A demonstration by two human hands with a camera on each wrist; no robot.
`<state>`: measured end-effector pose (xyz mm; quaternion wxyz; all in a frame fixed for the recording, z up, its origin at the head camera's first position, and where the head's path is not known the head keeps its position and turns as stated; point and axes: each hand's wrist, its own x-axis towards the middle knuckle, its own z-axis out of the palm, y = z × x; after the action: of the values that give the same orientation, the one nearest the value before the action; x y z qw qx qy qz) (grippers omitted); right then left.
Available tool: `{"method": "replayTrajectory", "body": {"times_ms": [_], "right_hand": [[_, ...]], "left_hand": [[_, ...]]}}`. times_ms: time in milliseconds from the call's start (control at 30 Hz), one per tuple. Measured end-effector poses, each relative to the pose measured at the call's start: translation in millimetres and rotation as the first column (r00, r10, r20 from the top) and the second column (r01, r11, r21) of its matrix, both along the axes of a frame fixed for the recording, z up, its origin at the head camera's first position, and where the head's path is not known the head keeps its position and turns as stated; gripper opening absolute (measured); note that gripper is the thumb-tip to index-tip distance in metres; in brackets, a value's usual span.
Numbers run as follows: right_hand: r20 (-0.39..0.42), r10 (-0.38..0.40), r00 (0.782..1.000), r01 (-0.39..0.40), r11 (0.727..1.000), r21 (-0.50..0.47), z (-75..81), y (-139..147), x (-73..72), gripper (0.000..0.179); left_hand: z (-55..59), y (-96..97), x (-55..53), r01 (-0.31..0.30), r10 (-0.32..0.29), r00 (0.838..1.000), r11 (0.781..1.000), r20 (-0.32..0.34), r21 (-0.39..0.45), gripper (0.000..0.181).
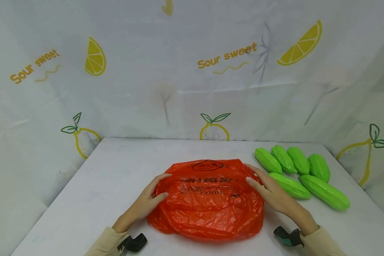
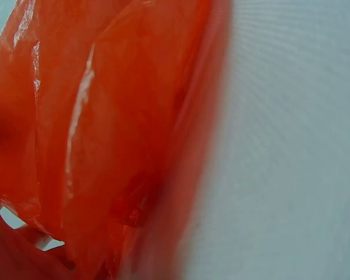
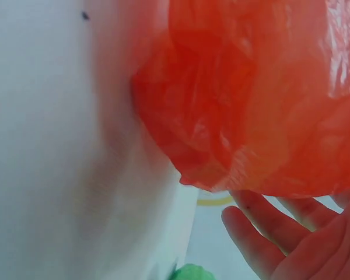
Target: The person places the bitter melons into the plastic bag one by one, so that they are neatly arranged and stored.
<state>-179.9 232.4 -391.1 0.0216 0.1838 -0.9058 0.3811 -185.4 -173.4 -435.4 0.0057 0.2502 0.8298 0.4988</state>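
A puffed-out red plastic bag point(image 1: 208, 209) with black print lies on the white table in front of me. My left hand point(image 1: 147, 199) is at its left side, thumb and fingers spread against the plastic. In the left wrist view the bag point(image 2: 122, 116) covers most of that hand. At the opposite side, my right hand point(image 1: 272, 190) reaches along the bag's edge with its thumb over the printed face. The right wrist view shows the fingers point(image 3: 268, 219) fairly straight and spread, right at the red plastic. What is inside the bag does not show.
Several bright green, ridged, elongated vegetable-like pieces point(image 1: 326, 192) lie at the right of the table, just beyond my right hand. Behind the white table point(image 1: 115, 170) hangs a pale cloth point(image 1: 140, 78) with lemon prints. Black devices point(image 1: 136, 243) sit at both wrists.
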Motion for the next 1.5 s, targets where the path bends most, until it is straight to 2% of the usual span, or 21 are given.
{"method": "replayTrajectory", "body": {"times_ms": [200, 500, 800, 1100, 1167, 1333, 1500], "right_hand": [[-0.065, 0.008, 0.998, -0.01, 0.999, -0.032, 7.7, 6, 0.4, 0.048], [-0.216, -0.046, 0.975, 0.052, 0.998, 0.023, 6.0, 22, -4.0, 0.039], [-0.252, -0.073, 0.965, 0.095, 0.992, 0.078, 4.3, 34, -7.8, 0.039], [-0.323, -0.069, 0.944, 0.115, 0.986, 0.125, 4.2, 46, -11.0, 0.044], [-0.322, -0.075, 0.944, 0.126, 0.982, 0.142, 4.4, 49, -11.7, 0.044], [-0.24, -0.081, 0.967, 0.117, 0.983, 0.139, 3.0, 58, -13.9, 0.047], [-0.219, -0.075, 0.973, 0.11, 0.983, 0.15, 0.0, 66, -16.0, 0.049]], "left_hand": [[-2.8, -0.9, -1.0, -0.001, 0.001, 1.0, 1.0, -0.012, 0.003, 0.052], [-2.1, -0.8, -0.6, -0.006, 0.006, 1.0, 1.0, -0.014, 0.002, 0.054], [1.0, 1.0, 1.0, -0.024, 0.024, 0.999, 1.0, 0.026, 0.002, 0.058], [0.6, 0.4, 0.8, -0.015, 0.015, 1.0, 1.0, 0.024, -0.004, 0.058], [1.1, 0.6, 0.9, -0.016, 0.016, 0.999, 1.0, 0.027, -0.005, 0.059], [2.1, 1.2, 0.9, -0.011, 0.011, 1.0, 1.0, 0.023, -0.004, 0.059], [1.5, 1.1, 0.7, -0.018, 0.018, 0.999, 1.0, 0.027, -0.007, 0.06]]}}
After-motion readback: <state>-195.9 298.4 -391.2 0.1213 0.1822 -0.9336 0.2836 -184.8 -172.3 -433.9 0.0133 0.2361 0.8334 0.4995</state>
